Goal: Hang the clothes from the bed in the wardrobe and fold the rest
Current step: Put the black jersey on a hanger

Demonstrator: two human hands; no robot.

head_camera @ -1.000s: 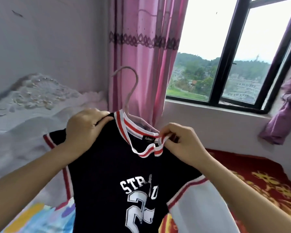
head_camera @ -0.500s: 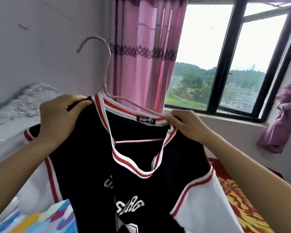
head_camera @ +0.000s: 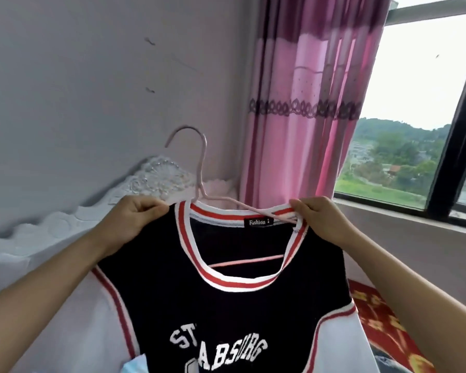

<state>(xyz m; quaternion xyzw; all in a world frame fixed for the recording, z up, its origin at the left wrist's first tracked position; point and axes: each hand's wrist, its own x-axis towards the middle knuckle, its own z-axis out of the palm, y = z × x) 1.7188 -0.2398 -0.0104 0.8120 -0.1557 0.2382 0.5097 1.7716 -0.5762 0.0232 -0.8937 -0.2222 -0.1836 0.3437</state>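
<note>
Black jersey [head_camera: 226,305] held up over the bed [head_camera: 38,238], left hand [head_camera: 135,219] gripping its left shoulder, right hand [head_camera: 320,219] pinching the collar, probably to square it on the pink hanger [head_camera: 246,261] inside.

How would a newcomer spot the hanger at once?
Start at the pink curtain beside the window; just below it, the left hand and right hand hold up a black jersey. The hanger is the thin pale-pink wire inside its collar, hook rising against the grey wall. Nothing else there is rigid and wire-thin.
</note>
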